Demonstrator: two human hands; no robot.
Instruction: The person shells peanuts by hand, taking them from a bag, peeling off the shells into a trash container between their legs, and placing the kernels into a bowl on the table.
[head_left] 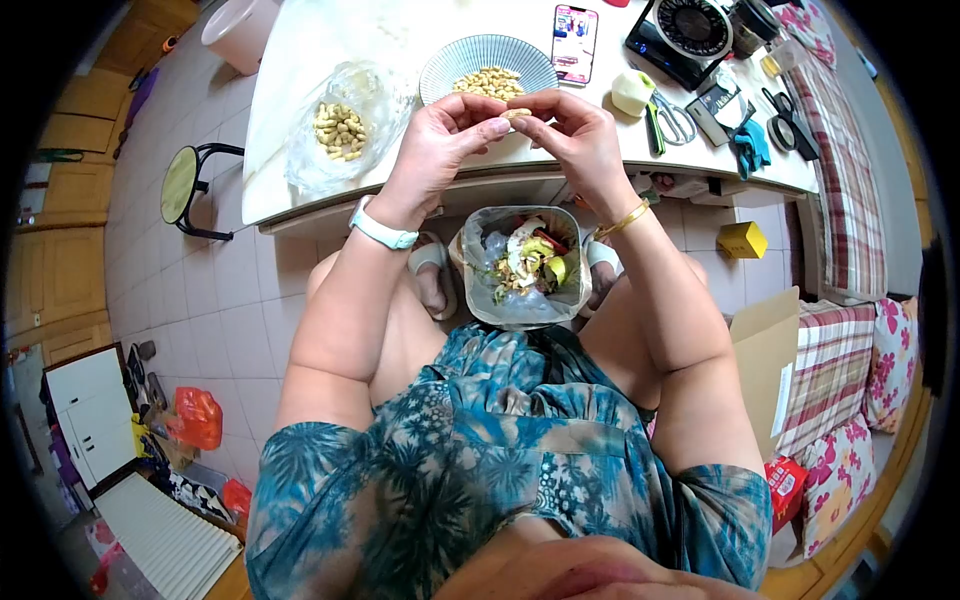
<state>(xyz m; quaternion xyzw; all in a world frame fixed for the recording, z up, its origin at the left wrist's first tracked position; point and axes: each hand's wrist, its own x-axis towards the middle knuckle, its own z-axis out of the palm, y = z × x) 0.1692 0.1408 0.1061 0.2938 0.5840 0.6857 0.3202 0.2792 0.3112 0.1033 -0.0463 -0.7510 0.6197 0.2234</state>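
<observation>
My left hand [447, 140] and my right hand [578, 135] meet above the table's front edge, fingertips pinched together on one peanut [516, 114]. Just beyond them stands a striped bowl [440, 65] with many pale peanuts [488, 82] in it. To the left of my left hand, an opened clear plastic bag [372, 92] holds a pile of peanuts [340, 130]. Below my hands, between my knees, is a waste bin [475, 300] lined with a clear bag and partly filled with peelings and scraps [530, 255].
On the white table [300, 40], a phone [574, 45] lies beside the bowl. Further right are a pale green fruit or vegetable [631, 92], scissors [677, 122], a black appliance [690, 35] and a teal cloth [750, 150]. A stool [182, 185] stands left; a yellow box [742, 240] lies on the floor.
</observation>
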